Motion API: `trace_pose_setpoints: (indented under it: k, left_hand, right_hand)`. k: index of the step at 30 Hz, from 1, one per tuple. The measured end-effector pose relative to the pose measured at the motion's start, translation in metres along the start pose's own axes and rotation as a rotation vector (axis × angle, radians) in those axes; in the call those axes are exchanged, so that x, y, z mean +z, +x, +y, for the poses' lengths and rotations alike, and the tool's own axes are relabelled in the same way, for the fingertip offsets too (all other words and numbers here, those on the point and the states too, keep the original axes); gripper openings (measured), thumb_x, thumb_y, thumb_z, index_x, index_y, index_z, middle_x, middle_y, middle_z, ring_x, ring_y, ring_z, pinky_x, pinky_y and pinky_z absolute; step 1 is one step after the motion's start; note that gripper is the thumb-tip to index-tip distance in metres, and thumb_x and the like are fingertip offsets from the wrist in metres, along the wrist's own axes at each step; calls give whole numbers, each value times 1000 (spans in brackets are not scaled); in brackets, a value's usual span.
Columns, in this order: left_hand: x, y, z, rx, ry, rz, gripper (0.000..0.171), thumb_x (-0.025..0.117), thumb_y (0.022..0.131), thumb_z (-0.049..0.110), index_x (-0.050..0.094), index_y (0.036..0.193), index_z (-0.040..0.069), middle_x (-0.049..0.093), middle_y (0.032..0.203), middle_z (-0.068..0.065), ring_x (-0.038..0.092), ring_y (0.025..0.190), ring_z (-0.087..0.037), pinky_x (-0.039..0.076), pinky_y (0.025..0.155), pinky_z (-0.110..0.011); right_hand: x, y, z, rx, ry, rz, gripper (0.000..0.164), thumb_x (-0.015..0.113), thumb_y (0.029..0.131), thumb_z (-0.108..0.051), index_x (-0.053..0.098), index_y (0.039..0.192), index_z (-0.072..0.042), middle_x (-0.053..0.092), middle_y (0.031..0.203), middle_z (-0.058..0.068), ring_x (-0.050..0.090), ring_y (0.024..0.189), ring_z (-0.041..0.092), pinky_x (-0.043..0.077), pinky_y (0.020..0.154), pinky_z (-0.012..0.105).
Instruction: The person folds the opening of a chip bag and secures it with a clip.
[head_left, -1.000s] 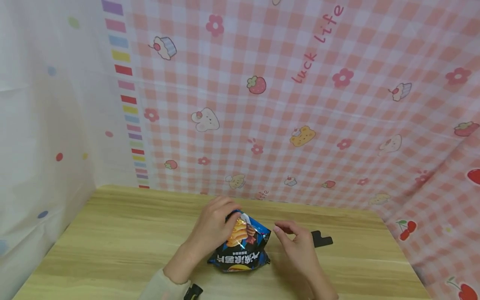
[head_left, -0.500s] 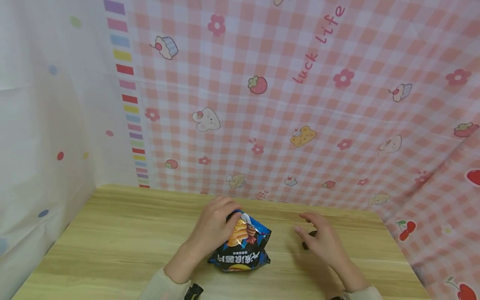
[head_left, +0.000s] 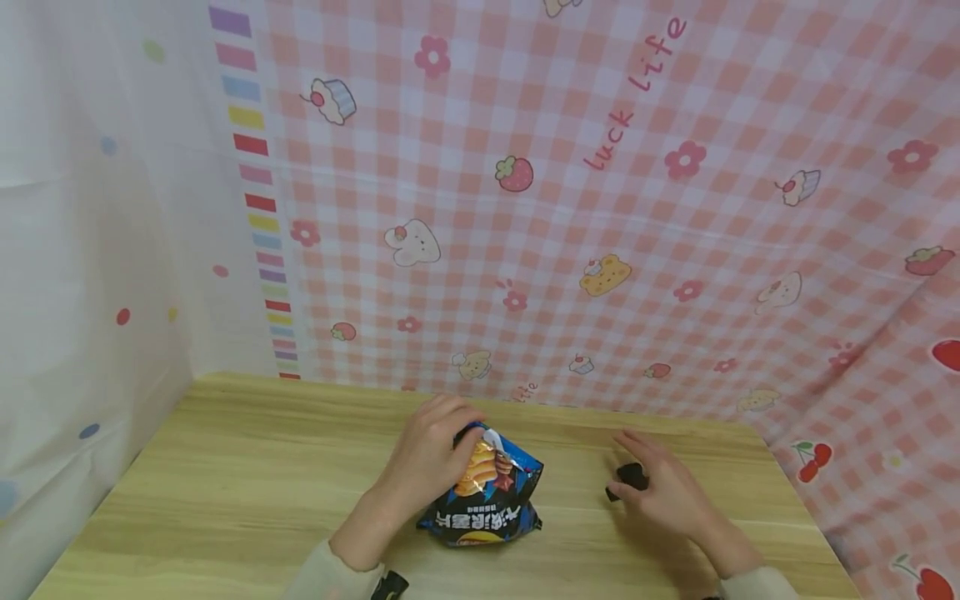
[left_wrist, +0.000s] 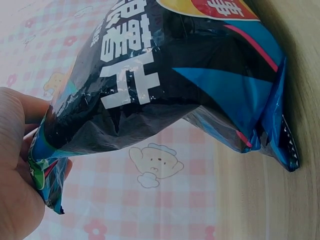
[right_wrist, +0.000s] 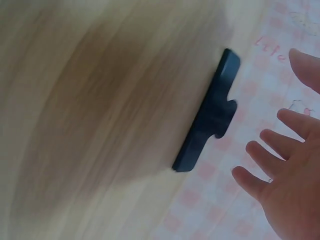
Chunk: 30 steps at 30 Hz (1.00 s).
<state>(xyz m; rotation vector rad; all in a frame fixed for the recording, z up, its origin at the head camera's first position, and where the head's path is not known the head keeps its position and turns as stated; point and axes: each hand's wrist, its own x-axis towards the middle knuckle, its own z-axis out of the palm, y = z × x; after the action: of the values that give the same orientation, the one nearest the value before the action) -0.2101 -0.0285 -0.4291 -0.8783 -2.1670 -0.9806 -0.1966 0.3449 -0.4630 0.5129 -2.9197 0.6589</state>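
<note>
A black and blue bag of chips stands on the table, its printing upside down from here. At its upper left, my left hand pinches the gathered end between thumb and fingers. The left wrist view shows that crimped blue end folded within the fingers. To the right, a black bag clip with a short tab lies on the table. My right hand is over it, partly covering it in the head view. In the right wrist view, spread fingers stand apart from the clip's tab side.
The wood-grain table ends at a pink checked cloth hung behind it. White cloth hangs on the left, and more printed cloth borders the right side.
My right hand has moved right, from beside the bag to the black clip, with its fingers spreading. The left hand keeps its pinch, and the bag stays in place.
</note>
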Motion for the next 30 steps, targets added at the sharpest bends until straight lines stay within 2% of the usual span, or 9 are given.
trace_pose_setpoints:
  k: [6,10,13,18,23,30]
  left_hand:
    - [-1,0,0,-5,-4,-1,12,81,89,3,79,101,5,73,101,-2,67,96,-19,58,85,-36]
    - [-1,0,1,-9,-7,-6,12,81,90,3,79,102,5,73,102,-2,67,96,-19,58,85,-36]
    - [-1,1,1,-9,-7,-5,12,81,90,3,79,102,5,73,101,-2,67,96,-19,58,86,-36]
    - [-1,0,1,-8,-14,-7,12,81,90,3,79,102,5,73,101,-4,67,96,-20,58,85,-36]
    - [-1,0,1,-3,-19,-7,12,80,90,4,79,102,4,74,100,-6,67,95,-20,58,83,-36]
    - [0,0,0,3,-18,-5,11,80,91,4,78,102,4,74,100,-5,67,96,-19,58,85,-36]
  right_hand:
    - [-1,2,11,-10,2,-90,72,82,86,-9,51,150,5,47,154,30,47,137,54,44,105,70]
    - [-2,3,16,-1,-13,-127,73,76,78,2,53,148,7,50,152,29,47,138,53,42,108,68]
    - [-1,3,18,-23,-39,-125,72,76,74,3,57,143,9,54,147,29,50,135,52,42,109,67]
    - [1,2,22,-48,-64,-119,65,77,73,1,64,136,8,62,139,26,56,130,48,46,106,63]
    - [4,1,23,-50,-83,-102,62,78,71,2,67,132,4,69,130,19,62,123,41,51,103,58]
    - [8,1,24,-44,-87,-75,59,78,70,5,70,128,3,73,123,14,65,117,39,52,101,56]
